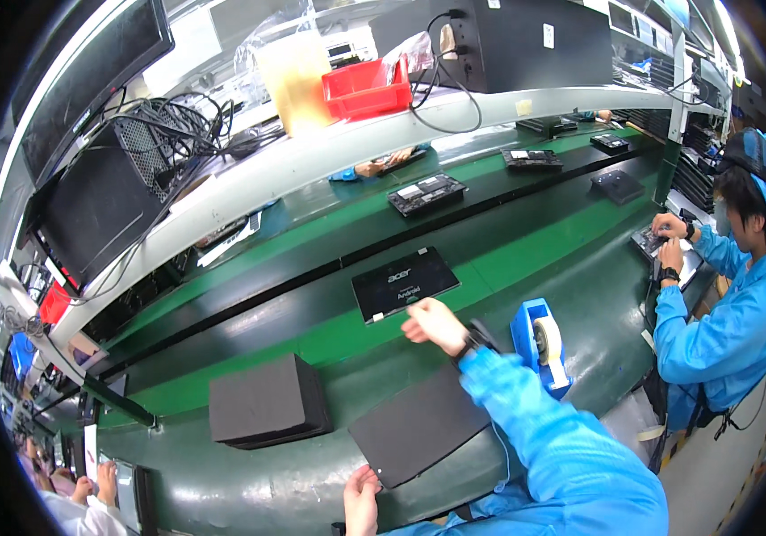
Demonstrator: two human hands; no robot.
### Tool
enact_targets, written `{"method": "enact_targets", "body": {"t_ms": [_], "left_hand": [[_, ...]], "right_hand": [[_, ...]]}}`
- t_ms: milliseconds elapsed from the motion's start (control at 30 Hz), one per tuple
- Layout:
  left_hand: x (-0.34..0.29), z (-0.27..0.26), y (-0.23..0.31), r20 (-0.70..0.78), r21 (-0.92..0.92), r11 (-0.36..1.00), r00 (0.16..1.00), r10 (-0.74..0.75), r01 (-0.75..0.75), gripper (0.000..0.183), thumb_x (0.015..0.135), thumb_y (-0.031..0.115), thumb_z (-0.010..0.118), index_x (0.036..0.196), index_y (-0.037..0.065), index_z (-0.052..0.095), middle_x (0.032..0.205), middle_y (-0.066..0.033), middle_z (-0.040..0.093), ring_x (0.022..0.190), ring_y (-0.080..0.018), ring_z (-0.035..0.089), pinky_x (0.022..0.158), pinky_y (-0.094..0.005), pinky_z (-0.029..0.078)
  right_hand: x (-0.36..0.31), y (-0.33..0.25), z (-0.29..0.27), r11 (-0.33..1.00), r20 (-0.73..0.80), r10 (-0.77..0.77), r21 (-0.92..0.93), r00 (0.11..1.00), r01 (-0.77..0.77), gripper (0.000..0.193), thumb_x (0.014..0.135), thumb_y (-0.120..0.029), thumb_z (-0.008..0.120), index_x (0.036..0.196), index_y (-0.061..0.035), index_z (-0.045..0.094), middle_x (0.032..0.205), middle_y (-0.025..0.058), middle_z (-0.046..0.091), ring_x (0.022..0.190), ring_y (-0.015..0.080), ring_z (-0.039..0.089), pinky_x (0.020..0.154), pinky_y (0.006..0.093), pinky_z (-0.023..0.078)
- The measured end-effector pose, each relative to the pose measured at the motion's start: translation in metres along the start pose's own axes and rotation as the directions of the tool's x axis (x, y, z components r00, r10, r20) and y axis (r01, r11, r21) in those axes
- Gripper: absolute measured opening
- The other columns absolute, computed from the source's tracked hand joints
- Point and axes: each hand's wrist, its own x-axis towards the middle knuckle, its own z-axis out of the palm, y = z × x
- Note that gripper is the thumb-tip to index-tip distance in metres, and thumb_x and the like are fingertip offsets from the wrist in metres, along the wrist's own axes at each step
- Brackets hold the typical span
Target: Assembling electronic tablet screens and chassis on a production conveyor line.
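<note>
My right hand (437,327) is stretched forward over the bench, its fingers loosely bent and nothing visible in them. Just beyond its fingertips lies a black tablet (405,282), screen up and lit with white lettering, small pale tabs on its edges. Whether the fingers touch the tablet's near edge is hard to tell. Close to me, a flat dark grey foam sheet (423,424) lies on the bench under my right forearm. My left hand (362,502) has its fingers closed at the sheet's near left corner.
A thick dark foam block (267,400) stands at left. A blue tape dispenser (541,344) sits right of my forearm. Tablet-like units such as one black device (427,194) lie along the far line. An overhead shelf holds a red bin (367,89). A co-worker (731,295) works at right.
</note>
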Motion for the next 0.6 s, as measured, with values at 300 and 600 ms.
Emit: {"method": "enact_targets", "body": {"t_ms": [300, 600], "left_hand": [[0.026, -0.005, 0.011, 0.163, -0.03, 0.968, 0.957, -0.24, 0.248, 0.049, 0.09, 0.016, 0.059, 0.13, -0.007, 0.043, 0.123, -0.0141, 0.055, 0.108, -0.0183, 0.054, 0.093, -0.0304, 0.043], [0.008, 0.006, 0.013, 0.091, -0.291, 0.955, 0.996, -0.025, 0.05, 0.052, 0.085, 0.004, 0.065, 0.129, -0.002, 0.039, 0.122, -0.0119, 0.051, 0.112, -0.0191, 0.049, 0.1, -0.0319, 0.037]], "right_hand": [[-0.191, 0.062, -0.043, 0.55, -0.289, -0.229, -0.826, 0.93, -0.121, 0.047, 0.083, -0.031, 0.063, 0.11, 0.0065, 0.057, 0.101, 0.0227, 0.057, 0.098, 0.0382, 0.055, 0.085, 0.0442, 0.046], [-0.204, 0.079, -0.054, 0.979, -0.126, 0.179, -0.078, 0.976, -0.19, 0.038, 0.088, -0.02, 0.065, 0.114, 0.0015, 0.048, 0.102, 0.0098, 0.058, 0.094, 0.0175, 0.057, 0.083, 0.0302, 0.046]]}}
